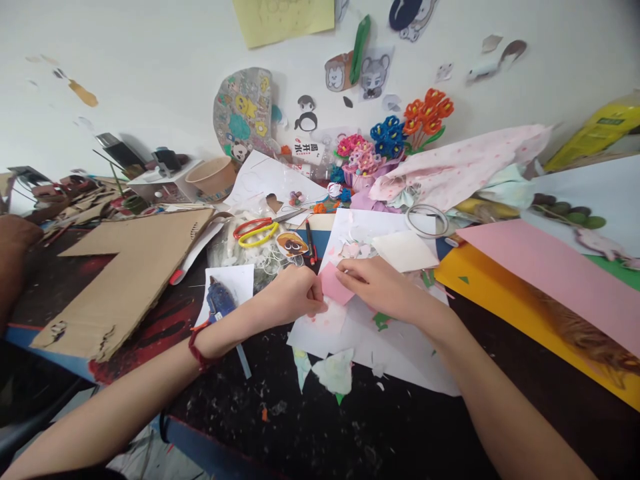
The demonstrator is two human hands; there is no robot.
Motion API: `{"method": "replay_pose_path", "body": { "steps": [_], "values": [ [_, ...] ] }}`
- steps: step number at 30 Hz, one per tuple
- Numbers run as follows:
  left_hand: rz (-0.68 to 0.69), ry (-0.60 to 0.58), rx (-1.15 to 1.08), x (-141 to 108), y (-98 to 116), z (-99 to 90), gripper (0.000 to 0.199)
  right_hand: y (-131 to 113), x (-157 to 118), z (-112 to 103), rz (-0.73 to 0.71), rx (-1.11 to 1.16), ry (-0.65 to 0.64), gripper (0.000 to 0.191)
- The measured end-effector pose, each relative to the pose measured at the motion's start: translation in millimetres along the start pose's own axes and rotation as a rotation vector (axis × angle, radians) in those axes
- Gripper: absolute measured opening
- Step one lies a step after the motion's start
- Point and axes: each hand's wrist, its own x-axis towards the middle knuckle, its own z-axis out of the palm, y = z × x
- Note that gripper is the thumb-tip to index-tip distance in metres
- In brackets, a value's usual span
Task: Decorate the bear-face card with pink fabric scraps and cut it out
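Between my two hands is a small piece of pink paper (336, 285), held above a white sheet (410, 363). My left hand (297, 292) has its fingers curled closed at the paper's left edge. With thumb and fingers pinched together, my right hand (373, 283) grips its upper right side. Scraps of pink and pale green paper lie on the sheet around them. A white folded paper (406, 251) sits just behind my right hand. Left of my left wrist, a blue glue gun (219, 300) rests on a small white paper.
A cut cardboard piece (133, 273) covers the table's left side. Scissors (255, 230) with red and yellow handles lie behind my left hand. Yellow card (505, 327) and pink card (555, 280) are at right. Bead flowers (367, 160) stand by the wall. Another person's hand (20, 233) shows far left.
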Motion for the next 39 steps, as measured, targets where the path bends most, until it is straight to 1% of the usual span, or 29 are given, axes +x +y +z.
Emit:
{"method": "replay_pose_path", "body": {
  "steps": [7,13,22,33,39],
  "values": [
    [-0.030,-0.031,-0.025,-0.1,3.3,-3.1,0.014,1.3,0.9,1.4,0.003,-0.008,0.002,0.034],
    [-0.035,-0.045,-0.052,-0.9,0.9,-2.8,0.012,1.0,-0.3,0.8,0.005,-0.001,-0.001,0.033],
    [-0.053,-0.037,-0.068,-0.4,1.1,-3.0,0.012,-0.1,-0.6,0.5,0.012,0.002,-0.002,0.034],
    [-0.028,-0.035,-0.040,1.2,3.2,-4.0,0.013,-1.8,-1.2,-0.3,0.010,-0.010,0.005,0.035],
    [-0.010,-0.038,-0.027,0.5,3.8,-3.0,0.013,1.7,-0.6,1.5,-0.003,-0.010,0.007,0.035]
  ]
}}
